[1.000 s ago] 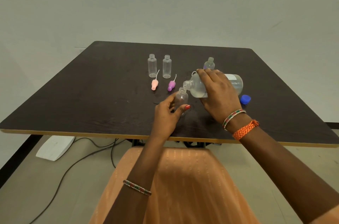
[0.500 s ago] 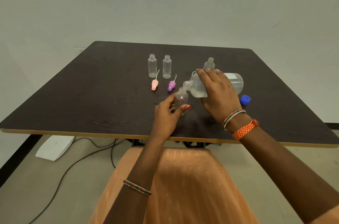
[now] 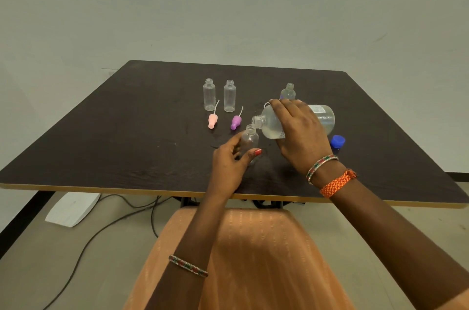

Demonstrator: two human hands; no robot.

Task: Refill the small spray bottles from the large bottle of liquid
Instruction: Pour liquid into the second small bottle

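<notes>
Pouring stage of a refill. The right hand [image 3: 300, 134] grips the large bottle [image 3: 294, 120] from above, fingers curled over its shoulder, and holds it tipped almost on its side with the open neck just over the mouth of a small bottle [image 3: 250, 141]. The left hand [image 3: 229, 165] steadies that small bottle upright on the tabletop [image 3: 127, 137], thumb and fingers curled round its lower body. Whether liquid is running between the two necks cannot be told, and the fill level of the held bottle is too faint to read.

Progress, as judged: this appears to be an early fill. Beyond the left hand stand two uncapped small bottles [image 3: 219, 95] that look empty, and just past the fingers of the right hand a further small bottle [image 3: 288, 92], its contents unclear. Filling these, then refitting every spray head and the large bottle's cap, is left to do.

Count: one large bottle; four small bottles, none capped; two spray heads lying between the left hand and the far pair, one pink [image 3: 212, 120] and one purple [image 3: 236, 122]; one blue cap [image 3: 338, 141] beside the right wrist.
</notes>
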